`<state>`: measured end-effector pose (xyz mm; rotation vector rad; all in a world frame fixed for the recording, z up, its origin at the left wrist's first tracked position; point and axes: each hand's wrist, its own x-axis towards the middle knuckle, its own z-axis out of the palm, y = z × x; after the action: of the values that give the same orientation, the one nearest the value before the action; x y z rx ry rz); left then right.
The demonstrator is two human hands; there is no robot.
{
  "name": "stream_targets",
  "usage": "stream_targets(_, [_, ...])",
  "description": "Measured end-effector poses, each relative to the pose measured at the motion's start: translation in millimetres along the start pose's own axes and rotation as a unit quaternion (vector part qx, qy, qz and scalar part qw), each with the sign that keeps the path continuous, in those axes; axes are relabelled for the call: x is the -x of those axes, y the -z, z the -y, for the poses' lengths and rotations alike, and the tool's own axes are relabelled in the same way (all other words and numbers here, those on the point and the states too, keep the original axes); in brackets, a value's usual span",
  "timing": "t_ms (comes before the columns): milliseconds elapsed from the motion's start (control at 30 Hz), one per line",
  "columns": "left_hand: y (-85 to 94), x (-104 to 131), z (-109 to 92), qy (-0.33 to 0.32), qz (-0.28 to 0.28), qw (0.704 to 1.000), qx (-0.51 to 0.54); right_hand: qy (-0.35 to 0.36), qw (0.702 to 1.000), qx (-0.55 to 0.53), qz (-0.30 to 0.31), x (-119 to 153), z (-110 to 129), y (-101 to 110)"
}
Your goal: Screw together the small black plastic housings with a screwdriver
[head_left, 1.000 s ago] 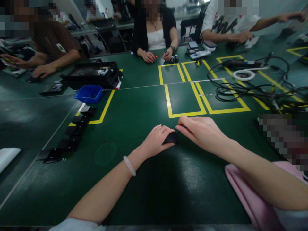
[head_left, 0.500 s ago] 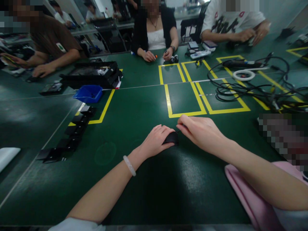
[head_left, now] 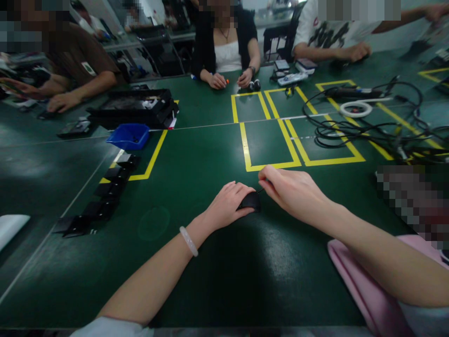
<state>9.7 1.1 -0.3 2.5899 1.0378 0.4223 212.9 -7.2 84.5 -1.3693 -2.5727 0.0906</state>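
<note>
On the green table (head_left: 196, 159), my left hand (head_left: 229, 203) is wrapped round a small black curved part (head_left: 250, 201), which shows between the thumb and fingers. Just right of it, my right hand (head_left: 287, 189) pinches a thin dark piece (head_left: 260, 191) that reaches down to the black part; its exact form is too small to tell. Several black parts (head_left: 101, 209) stand in a slanting row to the left, below a blue tray (head_left: 129, 136).
Black stacked trays (head_left: 136, 108) stand at the back left. Tangled black cables (head_left: 336, 131) and a white coil (head_left: 355, 109) lie at the right. Pink cloth (head_left: 354, 276) is under my right forearm. Three people sit across the table, with others farther back.
My right hand has risen very slightly, showing a bit more of the thin piece. The person at the back right has parted their hands, one now reaching out to the right.
</note>
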Motion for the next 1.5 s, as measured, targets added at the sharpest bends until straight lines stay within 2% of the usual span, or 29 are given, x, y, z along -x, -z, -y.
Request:
stream_targets(133, [1.1, -0.1, -0.5, 0.000, 0.002, 1.000, 0.005, 0.014, 1.000, -0.009, -0.017, -0.1, 0.4, 1.1])
stream_targets(833, [-0.3, 0.3, 0.1, 0.001, -0.001, 1.000, 0.002, 0.005, 0.999, -0.033, 0.008, -1.8, -4.6, -0.6])
stream_targets(1067, [0.1, 0.0, 0.0, 0.000, 0.004, 1.000, 0.005, 0.008, 0.999, -0.027, -0.031, -1.7, -4.6, -3.3])
stream_targets(1300, [-0.2, 0.6, 0.5, 0.001, 0.001, 1.000, 0.006, -0.007, 1.000, -0.011, 0.006, -0.4, -4.5, -2.4])
stream_targets(1500, [0.2, 0.4, -0.2, 0.000, -0.002, 1.000, 0.007, 0.006, 0.999, -0.028, -0.026, 0.1, -4.3, -3.0])
